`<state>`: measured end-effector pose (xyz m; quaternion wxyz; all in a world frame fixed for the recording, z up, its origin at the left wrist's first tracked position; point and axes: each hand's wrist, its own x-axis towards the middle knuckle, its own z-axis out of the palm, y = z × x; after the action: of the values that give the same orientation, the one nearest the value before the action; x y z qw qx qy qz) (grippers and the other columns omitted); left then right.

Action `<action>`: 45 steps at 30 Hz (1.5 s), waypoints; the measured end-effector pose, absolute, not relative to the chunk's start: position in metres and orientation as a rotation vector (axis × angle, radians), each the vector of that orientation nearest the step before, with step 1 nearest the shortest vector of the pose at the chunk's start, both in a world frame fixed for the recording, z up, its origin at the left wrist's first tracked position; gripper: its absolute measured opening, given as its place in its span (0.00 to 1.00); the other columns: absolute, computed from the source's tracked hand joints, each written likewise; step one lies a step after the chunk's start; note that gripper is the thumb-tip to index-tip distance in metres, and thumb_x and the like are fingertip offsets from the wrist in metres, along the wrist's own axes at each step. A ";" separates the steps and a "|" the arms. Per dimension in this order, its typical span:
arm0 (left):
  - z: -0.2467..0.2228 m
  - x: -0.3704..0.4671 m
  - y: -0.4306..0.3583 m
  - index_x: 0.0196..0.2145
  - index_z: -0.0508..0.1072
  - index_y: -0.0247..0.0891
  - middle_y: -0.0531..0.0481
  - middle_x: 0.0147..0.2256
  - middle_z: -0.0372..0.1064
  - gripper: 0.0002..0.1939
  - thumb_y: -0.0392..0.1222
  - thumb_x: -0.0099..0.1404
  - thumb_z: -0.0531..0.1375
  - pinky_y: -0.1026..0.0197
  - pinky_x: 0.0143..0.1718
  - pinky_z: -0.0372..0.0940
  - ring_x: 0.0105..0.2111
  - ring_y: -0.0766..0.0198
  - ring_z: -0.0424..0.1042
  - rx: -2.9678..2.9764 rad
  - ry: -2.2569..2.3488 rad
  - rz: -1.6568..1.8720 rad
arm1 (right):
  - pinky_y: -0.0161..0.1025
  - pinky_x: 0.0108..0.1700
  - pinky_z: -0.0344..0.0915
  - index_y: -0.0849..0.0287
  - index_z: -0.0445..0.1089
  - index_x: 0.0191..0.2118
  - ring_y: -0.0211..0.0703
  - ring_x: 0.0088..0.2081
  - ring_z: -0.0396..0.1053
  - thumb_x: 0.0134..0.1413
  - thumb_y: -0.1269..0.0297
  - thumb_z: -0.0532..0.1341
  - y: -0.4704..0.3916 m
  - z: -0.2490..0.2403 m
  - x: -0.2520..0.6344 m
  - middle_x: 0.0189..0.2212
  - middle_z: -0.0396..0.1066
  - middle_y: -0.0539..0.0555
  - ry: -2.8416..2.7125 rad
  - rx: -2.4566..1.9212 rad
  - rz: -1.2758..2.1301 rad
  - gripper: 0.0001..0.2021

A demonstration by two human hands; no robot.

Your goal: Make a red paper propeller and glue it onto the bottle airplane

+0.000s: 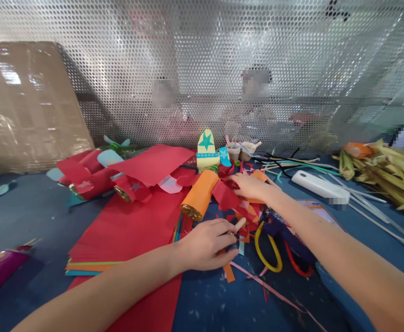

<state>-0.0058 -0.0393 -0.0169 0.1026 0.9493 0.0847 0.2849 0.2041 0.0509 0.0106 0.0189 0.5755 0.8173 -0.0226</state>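
Note:
My left hand [210, 244] is low over the table, its fingers curled round a short wooden stick [240, 224] whose pale end sticks out past the index finger. Farther forward, my right hand [248, 186] reaches into the paper scraps, with its bent fingers on a piece of red paper [224, 193]; the fingertips are partly hidden. Between the hands and slightly left lies an orange paper-wrapped tube [202, 191] with a gold, shiny end. Cut orange and red paper scraps [252, 214] surround my right hand. Behind the tube stands a yellow paper rocket shape [206, 150] with a green star.
A stack of red paper [129, 230] lies left, with red paper-wrapped tubes [98, 184] behind it. Scissors with yellow and red handles [269, 251] lie under my right forearm. A white device [321, 187], a phone [317, 210], corn husks [377, 180] and a cardboard box [29, 106] are around.

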 end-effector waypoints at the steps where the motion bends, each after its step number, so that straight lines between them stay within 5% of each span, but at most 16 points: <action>1: -0.017 -0.006 -0.039 0.34 0.73 0.31 0.40 0.36 0.73 0.11 0.39 0.66 0.53 0.58 0.42 0.69 0.37 0.59 0.73 2.805 0.246 0.845 | 0.50 0.46 0.68 0.59 0.65 0.53 0.48 0.47 0.69 0.61 0.62 0.59 0.051 0.010 0.205 0.51 0.66 0.57 2.540 1.799 -0.078 0.16; 11: -0.019 -0.007 -0.039 0.34 0.74 0.32 0.40 0.37 0.73 0.11 0.40 0.66 0.53 0.59 0.42 0.69 0.37 0.60 0.73 2.814 0.264 0.836 | 0.50 0.47 0.68 0.60 0.68 0.49 0.46 0.45 0.70 0.61 0.62 0.59 0.054 0.031 0.216 0.48 0.69 0.56 2.614 1.963 -0.290 0.13; 17: -0.019 -0.006 -0.039 0.34 0.74 0.31 0.39 0.37 0.73 0.12 0.40 0.67 0.53 0.58 0.42 0.69 0.37 0.59 0.73 2.814 0.260 0.829 | 0.46 0.43 0.70 0.62 0.69 0.45 0.43 0.40 0.72 0.63 0.59 0.57 0.049 0.045 0.227 0.42 0.72 0.55 2.623 2.146 -0.694 0.12; 24: -0.021 -0.007 -0.039 0.36 0.74 0.31 0.39 0.37 0.74 0.11 0.39 0.66 0.53 0.57 0.42 0.69 0.39 0.58 0.73 2.809 0.270 0.846 | 0.41 0.49 0.67 0.57 0.67 0.54 0.44 0.52 0.68 0.67 0.61 0.43 0.036 0.046 0.228 0.51 0.71 0.55 2.681 2.322 -1.043 0.19; 29: -0.022 -0.007 -0.039 0.37 0.73 0.32 0.41 0.37 0.74 0.10 0.38 0.65 0.54 0.58 0.43 0.69 0.39 0.59 0.73 2.777 0.320 0.832 | 0.39 0.41 0.71 0.63 0.68 0.50 0.41 0.39 0.74 0.65 0.70 0.48 0.031 0.046 0.230 0.42 0.76 0.57 2.581 2.286 -1.208 0.15; 34: -0.022 -0.006 -0.039 0.37 0.74 0.31 0.41 0.38 0.74 0.10 0.39 0.65 0.54 0.59 0.43 0.69 0.39 0.58 0.72 2.771 0.325 0.850 | 0.42 0.38 0.72 0.63 0.68 0.47 0.40 0.35 0.73 0.61 0.69 0.59 0.030 0.035 0.237 0.38 0.73 0.53 2.494 2.328 -1.090 0.09; 38: -0.021 -0.006 -0.039 0.37 0.74 0.31 0.41 0.36 0.74 0.10 0.39 0.65 0.54 0.59 0.43 0.69 0.39 0.58 0.72 2.788 0.312 0.861 | 0.43 0.38 0.72 0.62 0.67 0.48 0.40 0.36 0.73 0.62 0.64 0.59 0.030 0.022 0.244 0.41 0.72 0.54 2.484 2.367 -0.914 0.11; 45: -0.022 -0.006 -0.040 0.37 0.73 0.31 0.40 0.36 0.74 0.11 0.39 0.66 0.53 0.59 0.41 0.70 0.37 0.59 0.73 2.871 0.311 0.928 | 0.54 0.57 0.60 0.64 0.60 0.58 0.55 0.57 0.62 0.55 0.71 0.60 0.024 0.015 0.247 0.55 0.65 0.65 2.714 2.361 -0.392 0.24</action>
<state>-0.0059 -0.0404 -0.0223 0.0542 0.9451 0.1025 0.3054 0.2473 0.0241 0.0155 -0.2364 0.6340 0.7287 -0.1054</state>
